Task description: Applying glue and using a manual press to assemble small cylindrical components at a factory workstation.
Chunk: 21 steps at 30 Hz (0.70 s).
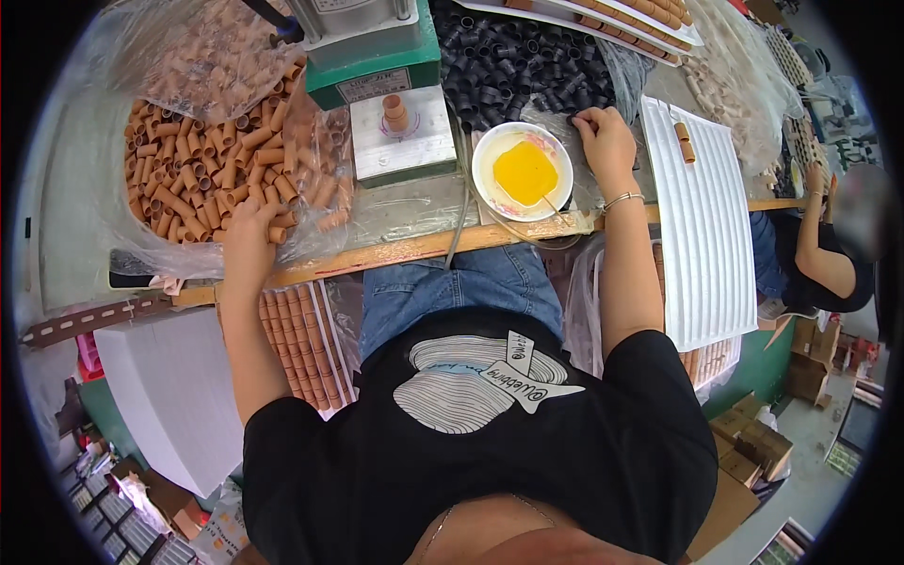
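Note:
My left hand [250, 235] is at the near edge of a heap of short tan tubes [202, 174] on clear plastic, its fingers closed around one tan tube [279, 233]. My right hand [607, 143] rests by the near right edge of a pile of black ring-like pieces [513, 66]. Its fingertips are pinched together; whatever they hold is hidden. Between my hands, a tan stepped piece [395, 113] stands upright on the metal block [400, 155] of a green press [372, 71]. Right of the block sits a white bowl [483, 179] of yellow liquid, a thin stick in it.
A white ribbed tray [702, 235] overhangs the table's wooden front edge [405, 252] at the right, with a tan piece [685, 143] near its far end. More filled trays [621, 24] lie at the back. Another person [829, 240] works at far right. A hose [461, 221] crosses the edge.

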Tool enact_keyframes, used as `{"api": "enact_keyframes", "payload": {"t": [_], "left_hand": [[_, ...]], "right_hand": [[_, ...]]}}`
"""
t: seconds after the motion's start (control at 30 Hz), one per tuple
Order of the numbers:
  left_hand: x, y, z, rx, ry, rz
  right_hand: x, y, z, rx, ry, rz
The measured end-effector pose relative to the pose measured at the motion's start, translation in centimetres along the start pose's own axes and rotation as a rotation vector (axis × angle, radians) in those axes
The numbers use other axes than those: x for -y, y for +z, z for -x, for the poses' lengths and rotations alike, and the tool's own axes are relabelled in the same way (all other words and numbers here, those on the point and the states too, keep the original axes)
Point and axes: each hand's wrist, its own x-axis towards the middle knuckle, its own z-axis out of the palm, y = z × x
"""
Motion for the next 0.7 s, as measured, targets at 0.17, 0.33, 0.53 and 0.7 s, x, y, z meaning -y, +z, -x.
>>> {"api": "enact_keyframes", "payload": {"t": [0.17, 0.33, 0.53, 0.7], "left_hand": [[-0.4, -0.8, 0.5, -0.094, -0.013, 0.120], [-4.5, 0.2, 0.3, -0.217, -0.200, 0.669], [-13.1, 2.7, -2.6, -0.145, 0.028, 0.919], [-16.6, 3.9, -3.8, -0.015, 0.008, 1.143]], "right_hand": [[2.3, -2.1, 1.7, -0.055, -0.093, -0.443], [6.3, -2.9, 6.1, 0.103, -0.350, -0.377], [7.2, -2.6, 7.2, 0.022, -0.540, -0.152], [8.2, -4.0, 7.1, 0.064, -0.234, -0.695]]}}
